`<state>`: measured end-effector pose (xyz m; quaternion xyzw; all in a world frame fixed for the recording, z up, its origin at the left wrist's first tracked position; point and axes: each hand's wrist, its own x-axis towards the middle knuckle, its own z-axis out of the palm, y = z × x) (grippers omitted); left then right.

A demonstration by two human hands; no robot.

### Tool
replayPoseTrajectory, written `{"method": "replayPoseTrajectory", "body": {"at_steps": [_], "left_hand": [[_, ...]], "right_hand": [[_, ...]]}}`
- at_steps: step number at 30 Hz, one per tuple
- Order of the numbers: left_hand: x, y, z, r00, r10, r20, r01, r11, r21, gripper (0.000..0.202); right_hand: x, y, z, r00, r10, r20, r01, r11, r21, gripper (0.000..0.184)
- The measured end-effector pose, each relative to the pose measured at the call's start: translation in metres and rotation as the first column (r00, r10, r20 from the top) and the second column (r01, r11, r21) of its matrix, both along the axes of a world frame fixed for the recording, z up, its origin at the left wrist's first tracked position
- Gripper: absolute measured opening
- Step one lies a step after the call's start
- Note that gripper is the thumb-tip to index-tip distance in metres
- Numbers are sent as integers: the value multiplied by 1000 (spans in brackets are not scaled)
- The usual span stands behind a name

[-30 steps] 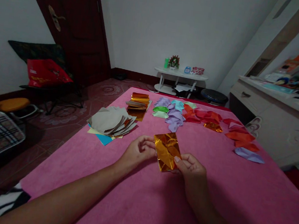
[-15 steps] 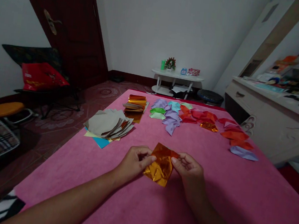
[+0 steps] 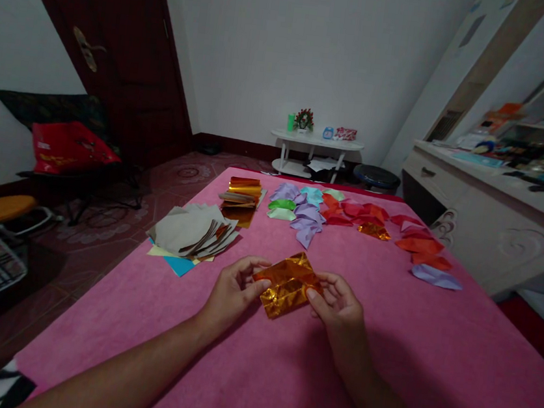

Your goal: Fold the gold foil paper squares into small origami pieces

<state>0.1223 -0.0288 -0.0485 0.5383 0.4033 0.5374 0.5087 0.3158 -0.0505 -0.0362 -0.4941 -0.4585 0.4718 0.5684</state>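
Between my hands is a creased piece of shiny gold foil paper (image 3: 290,283), held above the pink cloth. My left hand (image 3: 237,290) pinches its left edge, thumb on top and fingers behind. At its right edge, my right hand (image 3: 336,306) grips it the same way. A fanned stack of grey-backed paper squares (image 3: 183,228) lies to the left, over blue and yellow sheets. Behind that is a pile of gold foil paper (image 3: 244,191). Folded purple paper pieces (image 3: 308,218), green ones (image 3: 282,209) and red ones (image 3: 369,213) lie farther back, along with a folded gold piece (image 3: 373,231).
The pink cloth (image 3: 233,370) covers the table under my arms. Beyond it, a small white table (image 3: 316,141) stands against the wall beside a dark round stool (image 3: 376,177). A white cabinet (image 3: 492,209) flanks the right side; a chair with a red bag (image 3: 72,148) is at left.
The gold foil paper has turned in my hands, showing more creased surface and a wider, flatter outline. My left hand has shifted slightly left. The view has moved a little.
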Motion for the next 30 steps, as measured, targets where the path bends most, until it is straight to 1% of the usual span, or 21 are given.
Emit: {"method": "replayPoseTrajectory", "body": {"at_steps": [3,5,8,11,17,20,23,25,27,30], "left_hand": [[-1,-1,-2,999,-2,-48,4,1000,25,29],[-2,-2,-3,996,5,-91,-2,999,37,29],[-2,-4,-3,989,15,-147,-8,999,48,28],[-2,-5,-1,987,4,-161,6,998,60,27],[-2,-5,-1,988,-2,-157,12,998,61,25],[-2,-5,-2,989,6,-149,3,998,60,25],[-3,-5,-2,989,-13,-145,21,998,59,25],[-3,-5,0,982,-12,-190,31,995,99,21],[-4,-4,3,962,17,-273,37,981,190,19],[-4,-4,7,929,88,-360,49,933,356,18]], "right_hand": [[0,1,-1,989,-85,117,70,990,126,38],[1,1,-2,974,-127,188,91,977,191,35],[3,0,-2,956,-130,264,58,963,264,25],[4,-1,-2,944,-112,311,20,959,284,19],[6,-2,-4,938,-127,324,19,948,318,6],[6,-1,-4,940,-110,322,3,949,315,4],[6,2,-5,943,-70,327,-33,954,299,3],[6,3,-6,933,-70,353,-40,955,293,2],[6,3,-7,922,-73,380,-49,952,302,8],[8,3,-7,921,-68,385,-76,934,349,20]]}}
